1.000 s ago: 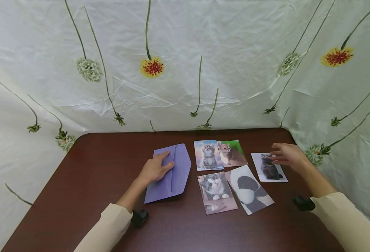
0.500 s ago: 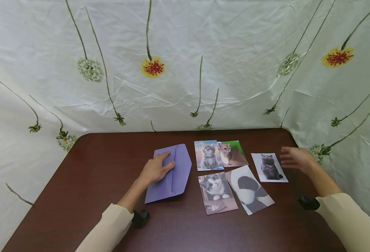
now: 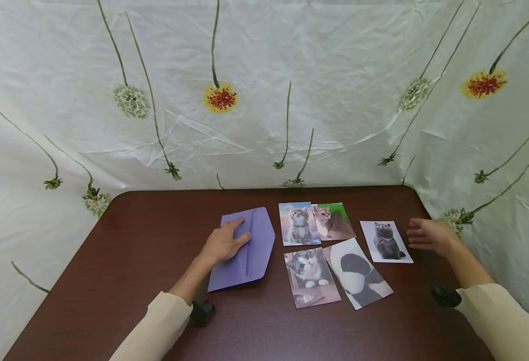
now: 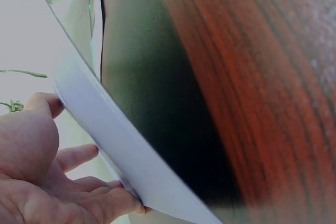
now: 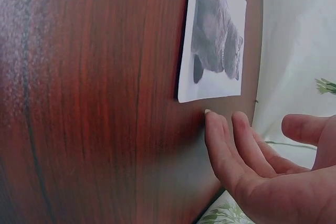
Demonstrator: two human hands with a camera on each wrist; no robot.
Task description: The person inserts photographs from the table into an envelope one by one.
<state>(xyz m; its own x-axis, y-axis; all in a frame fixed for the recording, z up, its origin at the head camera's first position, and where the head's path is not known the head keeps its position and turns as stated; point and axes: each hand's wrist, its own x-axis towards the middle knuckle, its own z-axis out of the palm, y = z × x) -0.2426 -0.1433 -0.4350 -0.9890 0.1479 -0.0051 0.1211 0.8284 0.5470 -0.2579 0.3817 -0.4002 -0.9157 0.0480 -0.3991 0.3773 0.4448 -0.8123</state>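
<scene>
A purple envelope (image 3: 259, 245) lies on the table with its flap spread to the right. My left hand (image 3: 221, 243) rests on it, thumb and fingers extended; in the left wrist view the fingertips (image 4: 90, 150) touch its pale surface. To the right, my right hand (image 3: 435, 235) holds nothing, its fingers loosely extended beside a white-bordered photo of a dark grey cat (image 3: 386, 241). The right wrist view shows the fingertips (image 5: 211, 121) just short of that photo's edge (image 5: 210, 97).
Between the hands lie a kitten photo with a pastel background (image 3: 298, 233), a brown cat photo with green behind (image 3: 336, 225), a grey-and-white kitten photo (image 3: 309, 278) and a tilted black-and-white picture (image 3: 359, 276). A white flowered cloth (image 3: 246, 135) hangs behind the dark table (image 3: 147, 245).
My right hand has drawn back to the right from over the grey cat photo, which now shows whole. The left hand stays on the envelope.
</scene>
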